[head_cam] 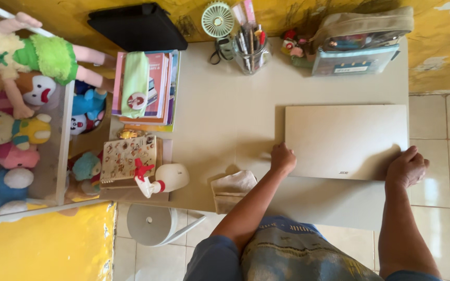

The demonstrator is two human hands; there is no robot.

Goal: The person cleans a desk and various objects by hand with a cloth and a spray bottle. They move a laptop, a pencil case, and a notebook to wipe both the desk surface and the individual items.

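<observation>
On the table sit one closed laptop, one spray bottle, one folded cloth, one small fan, one pen cup and one stack of books.

Pale worktop against a worn yellow wall at 12 o'clock; glossy cream floor tiles at 3 o'clock; white shelf at 9 o'clock; soft daylight throughout.

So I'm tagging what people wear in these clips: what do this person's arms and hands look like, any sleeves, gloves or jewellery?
Both forearms are bare, no sleeves reaching them. The left hand and right hand have no gloves, and no watch, ring or bracelet is visible. The only clothing showing is a blue patterned garment at the bottom of the picture.
</observation>
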